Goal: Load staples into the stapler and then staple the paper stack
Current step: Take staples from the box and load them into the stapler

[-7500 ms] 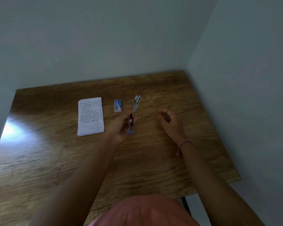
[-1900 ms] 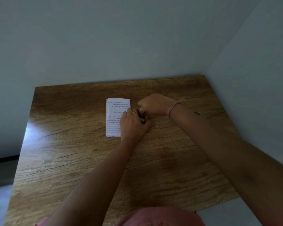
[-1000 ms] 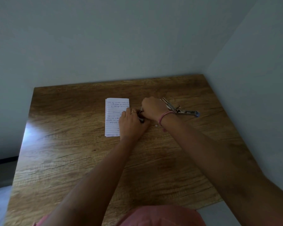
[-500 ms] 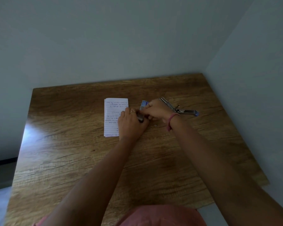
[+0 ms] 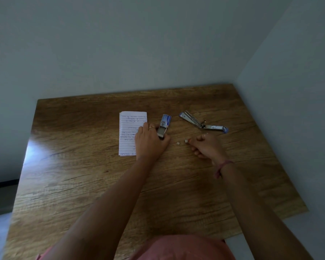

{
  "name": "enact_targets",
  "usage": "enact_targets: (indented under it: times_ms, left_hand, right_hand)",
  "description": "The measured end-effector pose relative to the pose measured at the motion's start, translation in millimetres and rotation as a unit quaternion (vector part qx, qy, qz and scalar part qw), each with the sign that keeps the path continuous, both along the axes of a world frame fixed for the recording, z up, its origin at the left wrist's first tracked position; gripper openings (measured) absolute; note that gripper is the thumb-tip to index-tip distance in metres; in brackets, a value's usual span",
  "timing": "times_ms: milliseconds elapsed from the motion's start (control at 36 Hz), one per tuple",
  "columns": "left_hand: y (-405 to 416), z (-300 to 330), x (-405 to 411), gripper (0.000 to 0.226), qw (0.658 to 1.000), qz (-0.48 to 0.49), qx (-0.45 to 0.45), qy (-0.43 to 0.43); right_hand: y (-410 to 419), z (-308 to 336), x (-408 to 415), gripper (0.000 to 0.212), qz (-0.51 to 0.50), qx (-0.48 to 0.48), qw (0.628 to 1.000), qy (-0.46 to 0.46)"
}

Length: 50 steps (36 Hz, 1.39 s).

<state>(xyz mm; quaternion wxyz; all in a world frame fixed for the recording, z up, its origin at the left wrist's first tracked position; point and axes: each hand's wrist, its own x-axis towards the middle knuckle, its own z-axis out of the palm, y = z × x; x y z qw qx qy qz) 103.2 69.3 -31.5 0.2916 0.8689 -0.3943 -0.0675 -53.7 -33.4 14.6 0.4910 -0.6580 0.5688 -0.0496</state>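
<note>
The stapler (image 5: 203, 122) lies swung wide open on the wooden table (image 5: 101, 184), behind my right hand. A small blue staple box (image 5: 164, 125) sits slid open at the table's middle, its inner tray pulled toward me. My left hand (image 5: 150, 141) grips the tray end of that box. My right hand (image 5: 204, 146) is pulled back to the right of the box and pinches a small strip of staples (image 5: 186, 141) at its fingertips. Another small pale bit (image 5: 178, 143) lies on the table between my hands. The lined paper stack (image 5: 129, 132) lies left of the box, partly under my left hand.
The table stands in a corner, with a wall behind it and a wall (image 5: 289, 91) close on the right. Its left edge (image 5: 26, 147) and front right edge drop off to the floor.
My right hand has drawn away from the box toward the right with a staple strip pinched. The box now shows slid open. The stapler was set down open earlier.
</note>
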Motion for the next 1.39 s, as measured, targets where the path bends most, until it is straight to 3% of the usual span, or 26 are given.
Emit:
enact_targets:
  times_ms: [83, 194, 306, 417, 556, 667, 889, 1083, 1250, 1389]
  left_hand:
    - [-0.1, -0.3, 0.1, 0.054, 1.0, 0.001, 0.004, 0.001]
    - [0.1, 0.5, 0.0, 0.053, 1.0, 0.001, 0.005, 0.001]
    - [0.1, 1.8, -0.1, 0.053, 1.0, -0.001, 0.007, -0.001]
    - [-0.1, 1.7, -0.6, 0.051, 1.0, 0.001, 0.007, -0.004]
    - [-0.6, 0.8, -1.6, 0.051, 1.0, 0.004, -0.007, -0.005]
    - [-0.7, 1.2, -1.5, 0.051, 1.0, 0.007, -0.011, 0.0]
    - [0.8, 1.3, -0.2, 0.053, 1.0, -0.007, -0.003, 0.007]
    - [0.8, 2.8, -0.9, 0.047, 1.0, -0.001, -0.002, -0.004]
    - [-0.7, 4.5, -1.8, 0.047, 1.0, 0.001, 0.002, -0.002]
    - [1.6, 3.0, -0.9, 0.054, 1.0, -0.015, 0.004, -0.008]
  right_hand:
    - [-0.5, 2.7, -1.5, 0.015, 0.049, -0.091, 0.994, 0.017]
    - [7.8, 9.2, 4.2, 0.01, 0.157, -0.223, 0.961, 0.053]
    - [16.6, 6.4, 16.2, 0.02, 0.241, -0.259, 0.931, 0.094]
    - [15.5, 3.2, 23.9, 0.02, 0.245, -0.284, 0.922, 0.095]
    - [10.8, 8.6, 32.5, 0.018, 0.249, -0.29, 0.919, 0.099]
    - [6.1, 15.1, 53.5, 0.015, 0.236, -0.298, 0.924, 0.044]
    - [3.0, 15.1, 83.2, 0.021, 0.331, -0.289, 0.897, 0.053]
    - [-17.1, 17.8, 81.5, 0.017, 0.254, -0.308, 0.917, 0.0]
    - [-20.4, 18.3, 93.5, 0.034, 0.301, -0.278, 0.909, 0.075]
    - [-21.0, 15.6, 98.1, 0.039, 0.301, -0.272, 0.91, 0.085]
